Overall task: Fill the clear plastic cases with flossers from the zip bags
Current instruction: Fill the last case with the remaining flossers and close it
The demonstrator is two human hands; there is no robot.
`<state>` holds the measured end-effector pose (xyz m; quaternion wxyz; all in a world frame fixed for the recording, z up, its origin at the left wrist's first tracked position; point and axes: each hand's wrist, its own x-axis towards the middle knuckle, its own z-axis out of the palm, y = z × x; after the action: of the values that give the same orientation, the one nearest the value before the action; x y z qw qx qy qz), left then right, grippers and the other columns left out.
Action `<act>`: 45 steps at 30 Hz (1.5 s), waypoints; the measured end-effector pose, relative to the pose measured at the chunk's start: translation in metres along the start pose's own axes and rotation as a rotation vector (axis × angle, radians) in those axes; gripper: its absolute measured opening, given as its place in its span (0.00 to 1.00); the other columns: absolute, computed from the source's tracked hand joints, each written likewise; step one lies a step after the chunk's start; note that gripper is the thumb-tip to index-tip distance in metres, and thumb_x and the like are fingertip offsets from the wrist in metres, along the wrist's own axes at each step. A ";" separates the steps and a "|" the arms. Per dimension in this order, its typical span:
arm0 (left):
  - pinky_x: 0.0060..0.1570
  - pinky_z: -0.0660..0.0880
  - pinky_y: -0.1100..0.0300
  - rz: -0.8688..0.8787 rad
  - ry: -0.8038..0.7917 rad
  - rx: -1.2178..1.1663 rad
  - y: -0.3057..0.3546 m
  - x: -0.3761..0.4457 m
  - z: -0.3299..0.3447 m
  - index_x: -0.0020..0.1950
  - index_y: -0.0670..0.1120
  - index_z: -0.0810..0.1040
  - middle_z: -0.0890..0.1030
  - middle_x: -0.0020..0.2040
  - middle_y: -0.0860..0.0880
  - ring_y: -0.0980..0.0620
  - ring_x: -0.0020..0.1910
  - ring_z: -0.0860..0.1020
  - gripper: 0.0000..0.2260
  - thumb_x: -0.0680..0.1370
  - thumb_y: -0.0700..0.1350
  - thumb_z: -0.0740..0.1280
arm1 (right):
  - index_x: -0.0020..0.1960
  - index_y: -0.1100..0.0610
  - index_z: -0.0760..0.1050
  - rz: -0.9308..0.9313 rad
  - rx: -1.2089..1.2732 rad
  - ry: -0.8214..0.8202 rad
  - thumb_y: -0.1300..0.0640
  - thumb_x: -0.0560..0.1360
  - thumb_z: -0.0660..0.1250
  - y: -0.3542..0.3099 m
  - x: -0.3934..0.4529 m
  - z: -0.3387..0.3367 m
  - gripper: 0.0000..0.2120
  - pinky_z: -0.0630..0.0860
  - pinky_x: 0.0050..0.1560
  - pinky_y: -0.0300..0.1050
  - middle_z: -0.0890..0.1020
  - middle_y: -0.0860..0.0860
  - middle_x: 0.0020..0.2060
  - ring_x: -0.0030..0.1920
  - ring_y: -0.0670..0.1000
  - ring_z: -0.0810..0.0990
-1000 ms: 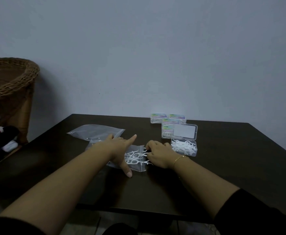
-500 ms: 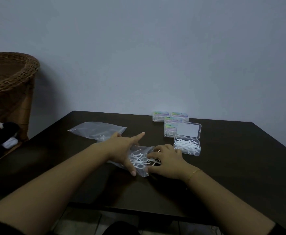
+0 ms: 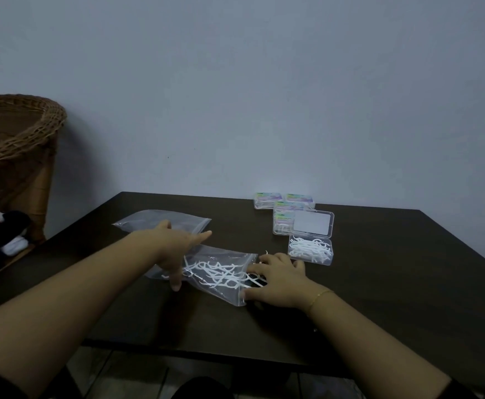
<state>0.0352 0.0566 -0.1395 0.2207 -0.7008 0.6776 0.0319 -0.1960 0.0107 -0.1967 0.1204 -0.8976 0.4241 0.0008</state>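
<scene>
From your head camera, the zip bag (image 3: 221, 276) of flossers (image 3: 218, 273) lies flat between your hands: your left hand (image 3: 175, 249) presses its closed end with fingers spread, your right hand (image 3: 278, 279) pinches flossers at its mouth, near the open case (image 3: 310, 250).

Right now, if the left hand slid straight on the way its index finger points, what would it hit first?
The left hand points its index finger toward the right and a little away. The dark table looks bare along that line until the open clear case of flossers, probably the first contact, though depth is hard to judge.
</scene>
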 end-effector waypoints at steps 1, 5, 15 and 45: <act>0.73 0.43 0.38 -0.004 -0.004 0.035 -0.001 0.000 0.000 0.77 0.57 0.37 0.57 0.78 0.48 0.43 0.77 0.53 0.55 0.66 0.56 0.77 | 0.71 0.37 0.62 0.012 0.002 -0.015 0.31 0.70 0.61 0.001 0.000 0.000 0.31 0.47 0.69 0.61 0.59 0.46 0.74 0.74 0.52 0.50; 0.72 0.45 0.38 -0.038 -0.017 0.121 -0.004 -0.003 0.000 0.77 0.55 0.35 0.56 0.78 0.48 0.45 0.77 0.54 0.54 0.68 0.50 0.76 | 0.70 0.35 0.62 0.033 0.012 -0.048 0.30 0.68 0.63 0.007 -0.002 -0.004 0.32 0.48 0.68 0.61 0.58 0.46 0.74 0.74 0.53 0.51; 0.72 0.52 0.41 -0.046 0.173 0.279 0.010 -0.015 -0.033 0.76 0.55 0.34 0.60 0.76 0.48 0.47 0.75 0.59 0.54 0.69 0.51 0.75 | 0.69 0.36 0.62 0.064 0.059 -0.066 0.32 0.68 0.65 0.025 -0.009 -0.004 0.31 0.46 0.69 0.62 0.55 0.44 0.76 0.75 0.52 0.47; 0.64 0.63 0.53 -0.019 0.373 0.320 0.051 -0.051 -0.126 0.76 0.56 0.32 0.64 0.71 0.49 0.48 0.69 0.64 0.53 0.70 0.41 0.72 | 0.69 0.34 0.61 0.064 0.165 0.207 0.37 0.71 0.65 0.037 -0.037 -0.002 0.28 0.49 0.68 0.57 0.58 0.46 0.74 0.74 0.50 0.52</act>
<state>-0.0497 0.0607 -0.0220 0.2001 -0.6570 0.6965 -0.2078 -0.2479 0.0154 -0.1991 0.1491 -0.8659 0.4613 -0.1227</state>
